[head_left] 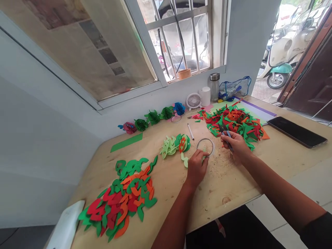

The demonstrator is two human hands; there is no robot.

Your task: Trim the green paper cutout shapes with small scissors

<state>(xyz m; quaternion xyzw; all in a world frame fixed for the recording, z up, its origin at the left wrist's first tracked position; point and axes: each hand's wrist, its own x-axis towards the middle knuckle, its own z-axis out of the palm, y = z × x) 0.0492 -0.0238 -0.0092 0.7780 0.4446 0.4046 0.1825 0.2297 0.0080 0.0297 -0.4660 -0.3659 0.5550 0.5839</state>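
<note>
My left hand (197, 166) rests over the table with its fingers closed on the near edge of a thin round ring (204, 139). Inside the ring lies a bit of pale green. My right hand (237, 145) grips a pair of pliers (228, 139) with dark jaws and blue-grey handles, pointing up and away from me. Just beyond the pliers spreads a heap of red, green and orange scraps (236, 119). Left of the ring is a small pile of light green cut shapes (169, 147), beside darker green and orange pieces (183, 142).
A large pile of green, red and orange cut-outs (121, 200) covers the table's left. Along the wall stand green flower-like crafts (153, 117), a small fan (194, 100) and a bottle (214, 86). A white pen (190, 131) and a phone (297, 131) lie flat.
</note>
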